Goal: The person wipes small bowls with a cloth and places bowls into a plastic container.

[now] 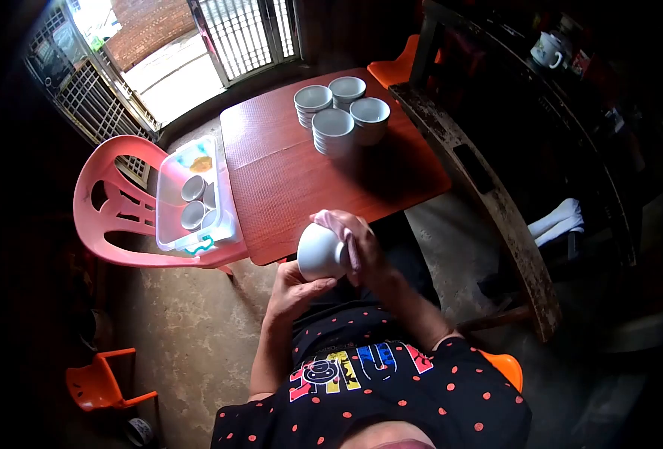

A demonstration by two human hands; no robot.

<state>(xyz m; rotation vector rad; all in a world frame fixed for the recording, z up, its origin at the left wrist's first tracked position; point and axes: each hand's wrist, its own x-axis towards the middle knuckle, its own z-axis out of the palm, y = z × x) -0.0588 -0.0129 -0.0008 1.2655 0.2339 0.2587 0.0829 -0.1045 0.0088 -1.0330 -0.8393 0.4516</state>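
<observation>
A white bowl is tilted on its side above my lap, near the table's front edge. My left hand grips it from below, thumb along its underside. A pink cloth is bunched in my right hand, which presses it against the bowl's foot and outer wall. Several stacks of white bowls stand at the far side of the red-brown table.
A clear plastic bin with several bowls sits on a pink chair left of the table. A worn wooden frame runs along the right. An orange chair stands lower left.
</observation>
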